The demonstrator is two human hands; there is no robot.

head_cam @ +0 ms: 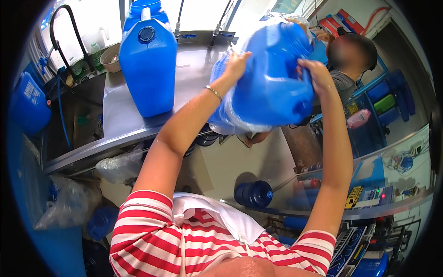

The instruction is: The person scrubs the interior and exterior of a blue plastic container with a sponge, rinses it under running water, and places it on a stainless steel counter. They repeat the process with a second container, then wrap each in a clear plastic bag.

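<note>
A blue plastic water jug is raised in front of me at the right end of the steel counter, with clear plastic wrap around its left and lower sides. My left hand presses against its left side, fingers on the plastic. On the right, my right hand is closed around the jug's handle. To the left, another blue jug stands upright on the steel counter, a dark round cap on its face. Behind that one, the top of a further blue jug shows.
A co-worker stands just beyond my right hand. The sink, with a black faucet, is at the left. A dark blue round bottle lies on the floor. A glass-topped counter runs along the right.
</note>
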